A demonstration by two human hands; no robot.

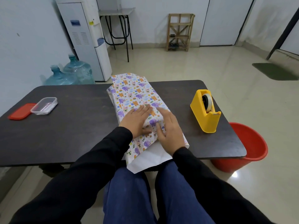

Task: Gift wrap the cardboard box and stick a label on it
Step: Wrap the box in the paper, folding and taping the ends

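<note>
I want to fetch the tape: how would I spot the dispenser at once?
Start at the dark table, then look right of the patterned wrapped box. The tape dispenser stands alone near the table's right edge, near the red bucket on the floor. It is the only bright yellow thing, with a white roll inside.

White wrapping paper [137, 96] printed with purple elephants and orange bears, yellow plastic tape dispenser [205, 112], red bucket [247, 146], dark table [72, 131]

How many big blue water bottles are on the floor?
2. One big bottle stands beside the water dispenser; the other bottle stands left of it. The table could hide more.
</note>
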